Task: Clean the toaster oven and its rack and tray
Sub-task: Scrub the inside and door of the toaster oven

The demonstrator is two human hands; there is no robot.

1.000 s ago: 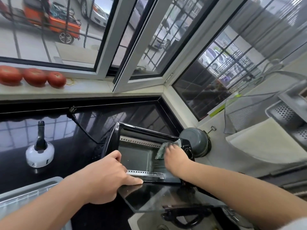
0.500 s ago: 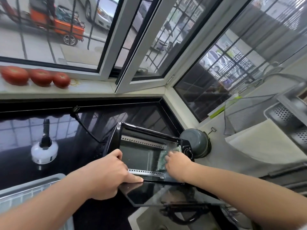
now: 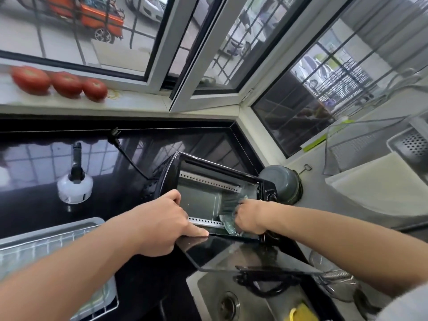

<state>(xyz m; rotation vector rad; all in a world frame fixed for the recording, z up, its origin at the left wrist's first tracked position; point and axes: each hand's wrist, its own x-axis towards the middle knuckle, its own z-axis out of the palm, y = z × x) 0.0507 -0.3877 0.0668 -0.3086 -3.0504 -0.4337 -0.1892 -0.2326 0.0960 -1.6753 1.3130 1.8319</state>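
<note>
A black toaster oven [image 3: 169, 174] stands on the dark counter with its glass door [image 3: 231, 256] folded down over the sink. My left hand [image 3: 159, 223] grips the oven's left front frame, thumb lying along the bottom edge. My right hand [image 3: 249, 218] is inside the opening at the lower right, shut on a grey-green cloth [image 3: 228, 222] pressed against the right inner wall. The metal tray with the wire rack [image 3: 46, 249] lies on the counter at the left, partly hidden by my left forearm.
A white kettle [image 3: 75, 186] stands on the counter at the left. Three tomatoes [image 3: 64, 84] lie on the windowsill. A grey pot [image 3: 281, 181] sits right behind the oven. The sink [image 3: 231, 300] lies under the door; a dish rack [image 3: 412, 144] and white board [image 3: 382, 186] are at the right.
My right hand has drawn the cloth down the right inner wall, from near the top to the bottom front. The left hand has kept its hold on the frame.
</note>
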